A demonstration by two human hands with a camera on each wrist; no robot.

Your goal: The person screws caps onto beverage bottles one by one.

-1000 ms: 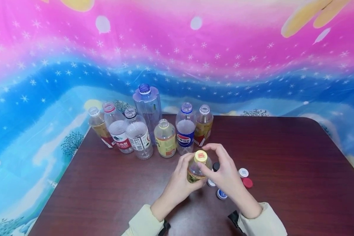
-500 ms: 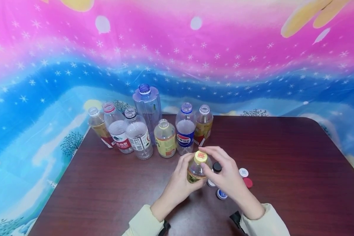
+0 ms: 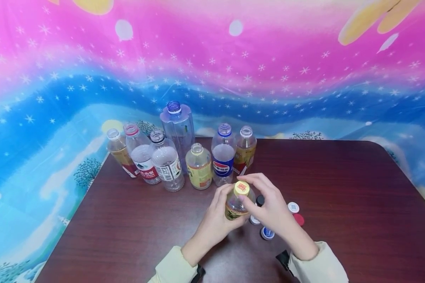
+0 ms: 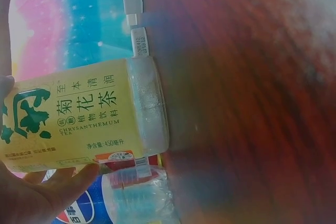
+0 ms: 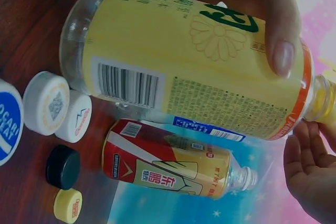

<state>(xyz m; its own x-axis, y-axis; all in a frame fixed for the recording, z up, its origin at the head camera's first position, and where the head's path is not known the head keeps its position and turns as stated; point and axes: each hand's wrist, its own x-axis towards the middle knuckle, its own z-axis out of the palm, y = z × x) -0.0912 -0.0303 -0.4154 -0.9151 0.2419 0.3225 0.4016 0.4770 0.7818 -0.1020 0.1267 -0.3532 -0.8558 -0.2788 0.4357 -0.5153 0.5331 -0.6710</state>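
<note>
My left hand [image 3: 214,214] grips a chrysanthemum tea bottle [image 4: 89,111] with a yellow label, fingers and thumb around its body. A yellow cap [image 3: 241,188] with red print sits on the bottle's mouth. The right hand [image 3: 270,204] has its thumb and index finger at opposite sides of this cap, pinching it. In the right wrist view the bottle appears large, and the cap is partly cut off at the edge. Under and beside the right hand lie loose caps: a black cap [image 5: 63,167], a blue-and-white cap [image 3: 267,233], a red cap [image 3: 298,219] and a white cap [image 3: 293,207].
Several uncapped bottles stand along the back of the brown table [image 3: 127,228], among them a blue-labelled Pepsi bottle [image 3: 222,163], a yellow-labelled bottle [image 3: 199,169] and a tall purple-tinted bottle [image 3: 177,122]. A colourful printed cloth [image 3: 304,78] hangs behind the table.
The right index finger, raised off the cap's far side a second ago, has come down to its edge. The cap's print has turned slightly. The left hand and bottle stay put.
</note>
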